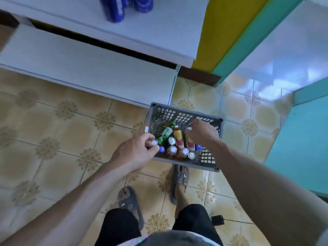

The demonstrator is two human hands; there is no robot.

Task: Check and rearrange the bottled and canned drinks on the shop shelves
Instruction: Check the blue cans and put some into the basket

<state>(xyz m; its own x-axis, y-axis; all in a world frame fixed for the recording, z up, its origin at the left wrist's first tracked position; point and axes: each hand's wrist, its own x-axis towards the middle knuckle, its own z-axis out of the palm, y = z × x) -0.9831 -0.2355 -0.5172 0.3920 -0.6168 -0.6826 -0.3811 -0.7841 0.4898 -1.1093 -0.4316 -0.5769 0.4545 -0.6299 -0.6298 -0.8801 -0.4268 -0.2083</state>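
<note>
While L fingers (150,137) pinch bottle cap (154,142), R fingers (195,124) curl, hold unclear.

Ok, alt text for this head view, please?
From above, a person's left hand grips a white-capped bottle in a grey basket of drinks on a tiled floor, and the right hand reaches in beside it. White shelves stand beyond.

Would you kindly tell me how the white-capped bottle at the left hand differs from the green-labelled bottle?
The white-capped bottle stands upright; the green-labelled bottle lies tilted. The left hand pinches the white-capped bottle's top; the green-labelled one is untouched. Caps: white versus green. Both sit in the grey basket.
</note>
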